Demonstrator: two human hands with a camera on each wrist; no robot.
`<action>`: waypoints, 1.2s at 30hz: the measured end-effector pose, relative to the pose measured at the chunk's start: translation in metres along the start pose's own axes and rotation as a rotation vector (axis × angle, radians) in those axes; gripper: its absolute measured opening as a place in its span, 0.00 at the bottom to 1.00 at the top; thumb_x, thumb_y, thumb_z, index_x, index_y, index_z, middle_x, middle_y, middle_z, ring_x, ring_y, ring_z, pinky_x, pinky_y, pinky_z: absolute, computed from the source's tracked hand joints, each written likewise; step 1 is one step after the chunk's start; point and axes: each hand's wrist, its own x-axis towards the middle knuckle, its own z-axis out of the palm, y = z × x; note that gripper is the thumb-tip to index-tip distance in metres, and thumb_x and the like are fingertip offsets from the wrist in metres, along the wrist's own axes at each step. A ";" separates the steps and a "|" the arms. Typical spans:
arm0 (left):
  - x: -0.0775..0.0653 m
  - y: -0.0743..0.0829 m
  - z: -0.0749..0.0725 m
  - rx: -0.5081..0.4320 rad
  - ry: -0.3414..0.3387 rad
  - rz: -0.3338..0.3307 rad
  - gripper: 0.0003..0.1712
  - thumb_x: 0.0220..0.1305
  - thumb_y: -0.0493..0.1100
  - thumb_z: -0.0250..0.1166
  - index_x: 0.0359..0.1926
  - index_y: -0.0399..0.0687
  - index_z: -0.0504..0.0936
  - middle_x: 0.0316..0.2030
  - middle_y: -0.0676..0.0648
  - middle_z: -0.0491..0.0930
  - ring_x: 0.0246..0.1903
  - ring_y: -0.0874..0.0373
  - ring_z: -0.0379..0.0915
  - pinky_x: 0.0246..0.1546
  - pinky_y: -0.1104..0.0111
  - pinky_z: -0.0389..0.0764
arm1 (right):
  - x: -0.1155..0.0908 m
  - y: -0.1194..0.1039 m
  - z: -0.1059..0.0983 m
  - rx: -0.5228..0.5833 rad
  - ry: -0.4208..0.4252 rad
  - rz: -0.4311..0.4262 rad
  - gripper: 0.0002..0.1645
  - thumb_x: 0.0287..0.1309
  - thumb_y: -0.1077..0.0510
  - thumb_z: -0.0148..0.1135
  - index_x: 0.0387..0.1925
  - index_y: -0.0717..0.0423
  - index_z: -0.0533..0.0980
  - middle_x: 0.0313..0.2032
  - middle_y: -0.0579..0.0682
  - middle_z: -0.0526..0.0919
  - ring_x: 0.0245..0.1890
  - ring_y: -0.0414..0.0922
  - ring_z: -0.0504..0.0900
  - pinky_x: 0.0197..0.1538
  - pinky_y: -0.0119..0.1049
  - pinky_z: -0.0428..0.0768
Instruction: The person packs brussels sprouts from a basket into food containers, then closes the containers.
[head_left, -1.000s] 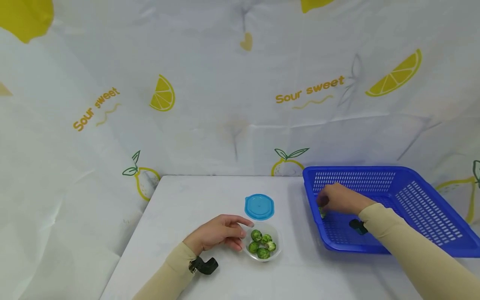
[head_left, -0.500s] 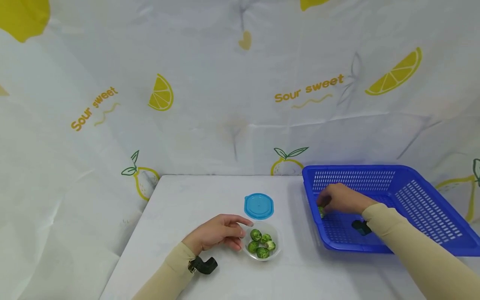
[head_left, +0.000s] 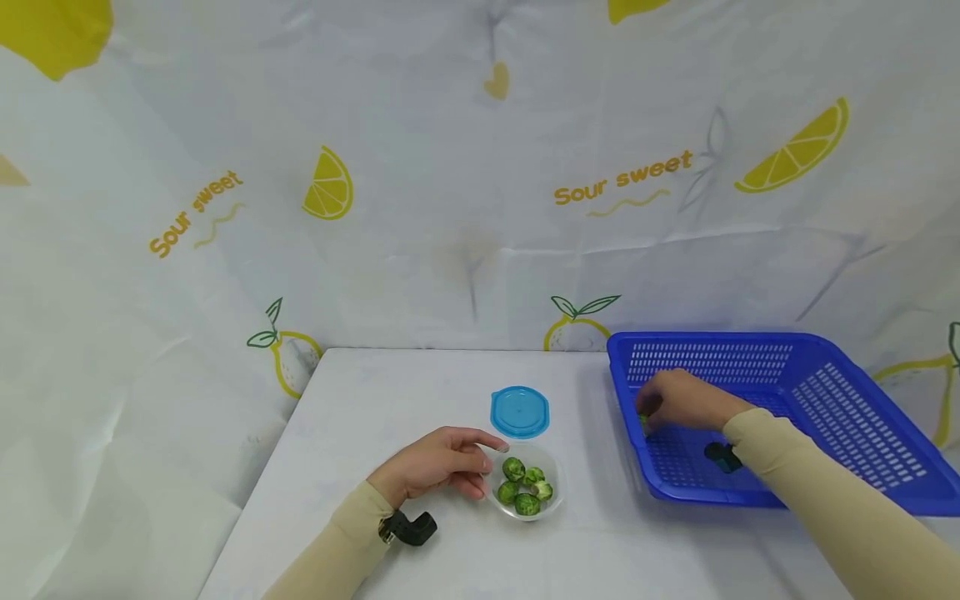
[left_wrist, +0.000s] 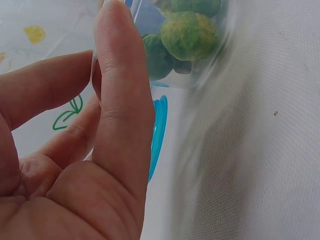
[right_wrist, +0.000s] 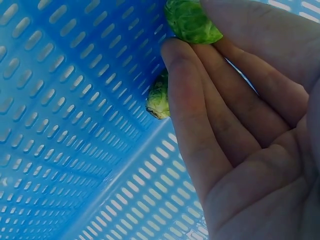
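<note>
Pinching a leafy, bright-green, pale-veined Brussels sprout point(right_wrist: 192, 22) inside the blue perforated plastic basket point(head_left: 847, 408), your right hand point(head_left: 686, 400) is closed to its width; your left hand point(head_left: 438, 462) pinches the clear plastic bowl point(head_left: 536, 454).

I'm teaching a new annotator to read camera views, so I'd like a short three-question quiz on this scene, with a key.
1. Count: how many round green Brussels sprouts show inside the clear, round plastic bowl in the head view?
2. True or false: the flat blue plastic lid lies on the white table, off the bowl.
3. Name it: what does the right hand hold inside the blue, rectangular, perforated plastic basket?

Key:
1. Five.
2. True.
3. A leafy green sprout, pinched, as the right wrist view shows.
</note>
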 end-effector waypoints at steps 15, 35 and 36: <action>0.000 0.001 -0.001 0.001 -0.003 0.002 0.24 0.76 0.37 0.67 0.69 0.43 0.81 0.38 0.45 0.85 0.32 0.59 0.88 0.39 0.67 0.93 | -0.038 -0.004 -0.028 0.031 0.121 -0.034 0.17 0.60 0.54 0.80 0.49 0.54 0.90 0.44 0.45 0.93 0.44 0.44 0.90 0.46 0.41 0.91; 0.000 0.001 -0.001 0.007 -0.003 0.001 0.23 0.76 0.38 0.67 0.69 0.44 0.81 0.38 0.45 0.85 0.32 0.59 0.88 0.40 0.67 0.93 | -0.031 -0.077 -0.040 0.063 0.142 -0.108 0.16 0.65 0.54 0.77 0.53 0.49 0.89 0.45 0.43 0.92 0.44 0.40 0.90 0.46 0.39 0.91; 0.000 0.001 0.000 0.006 -0.002 0.001 0.23 0.76 0.38 0.67 0.69 0.44 0.81 0.38 0.45 0.85 0.32 0.59 0.88 0.40 0.67 0.93 | -0.028 -0.083 -0.037 0.061 0.142 -0.111 0.15 0.65 0.55 0.77 0.53 0.48 0.89 0.45 0.42 0.92 0.44 0.40 0.90 0.46 0.38 0.91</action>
